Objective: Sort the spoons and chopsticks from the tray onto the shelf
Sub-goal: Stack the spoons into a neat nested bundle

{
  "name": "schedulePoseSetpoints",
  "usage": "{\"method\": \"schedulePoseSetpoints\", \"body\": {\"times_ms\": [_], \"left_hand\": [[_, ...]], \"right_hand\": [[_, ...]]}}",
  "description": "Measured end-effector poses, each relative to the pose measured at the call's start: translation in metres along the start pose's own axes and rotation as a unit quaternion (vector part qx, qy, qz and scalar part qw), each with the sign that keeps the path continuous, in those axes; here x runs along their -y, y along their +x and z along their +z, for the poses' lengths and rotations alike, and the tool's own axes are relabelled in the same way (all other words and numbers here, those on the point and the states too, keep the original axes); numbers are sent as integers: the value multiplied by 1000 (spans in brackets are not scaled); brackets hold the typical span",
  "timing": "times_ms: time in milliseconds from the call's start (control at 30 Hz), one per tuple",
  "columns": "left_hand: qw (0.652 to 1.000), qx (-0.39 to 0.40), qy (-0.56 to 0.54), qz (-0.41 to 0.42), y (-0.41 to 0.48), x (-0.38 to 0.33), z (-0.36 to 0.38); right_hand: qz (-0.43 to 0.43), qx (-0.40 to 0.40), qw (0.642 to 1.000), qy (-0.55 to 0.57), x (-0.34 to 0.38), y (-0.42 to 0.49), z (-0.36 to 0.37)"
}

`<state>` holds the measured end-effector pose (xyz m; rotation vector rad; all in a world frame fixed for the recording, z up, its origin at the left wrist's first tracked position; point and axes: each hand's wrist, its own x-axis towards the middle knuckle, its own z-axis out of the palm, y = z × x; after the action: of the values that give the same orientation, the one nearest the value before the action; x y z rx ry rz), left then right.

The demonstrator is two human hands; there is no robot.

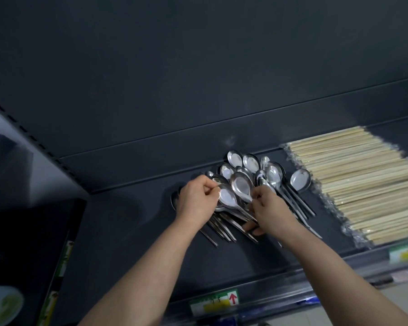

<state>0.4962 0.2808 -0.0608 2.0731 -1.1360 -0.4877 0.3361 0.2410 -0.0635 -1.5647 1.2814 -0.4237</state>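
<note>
**Left hand [194,203] and right hand [271,215] on spoons [250,170]**

Left pinches one spoon's bowl; right grips several handles. All heaped on the dark shelf [127,220], wrapped chopsticks [363,180] just beside. Shelf-edge label [214,302] shows a red upward arrow; print blurred.

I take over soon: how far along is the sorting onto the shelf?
Done: wrapped chopsticks lie stacked at the right of the shelf, with many spoons beside them. In hand: the left hand and right hand both grip spoons in the loose pile, seemingly straightening them. Left: tidying that pile; the tray is out of view, so what remains there cannot be told.
</note>
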Motion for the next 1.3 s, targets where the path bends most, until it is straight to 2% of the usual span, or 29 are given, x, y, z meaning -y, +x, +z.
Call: {"method": "schedulePoseSetpoints", "body": {"times_ms": [133,267,333,500,633,733,833,900,1067,1200,1300], "left_hand": [[1000,-12,9,7,-1,-2,1],[1000,3,21,2,0,-3,-1],[1000,15,20,-5,-1,-3,-2],[1000,-23,22,0,0,-6,-1],[999,-40,-9,-12,7,0,-8],[993,-27,113,-25,9,9,-17],[976,28,213,-39,5,11,-12],[969,31,243,-36,2,11,-6],[983,-10,183,-20,0,12,-10],[997,21,71,-5,1,12,-17],[999,30,27,3,0,3,-18]], "right_hand": [[-24,16,997,-71,-1,3,0],[-7,-12,1000,6,1,3,-1],[-14,-18,1000,5,3,3,-5],[-24,85,996,-5,2,3,5],[-51,42,995,-70,-5,8,1],[-53,-10,990,-128,-11,11,-4],[-45,-38,991,-118,-15,13,-4],[-40,-37,992,-109,-16,12,-3],[-37,-54,992,-106,-12,11,-10],[-52,-55,992,-105,-4,11,-7],[-24,9,1000,12,0,8,2]]}}
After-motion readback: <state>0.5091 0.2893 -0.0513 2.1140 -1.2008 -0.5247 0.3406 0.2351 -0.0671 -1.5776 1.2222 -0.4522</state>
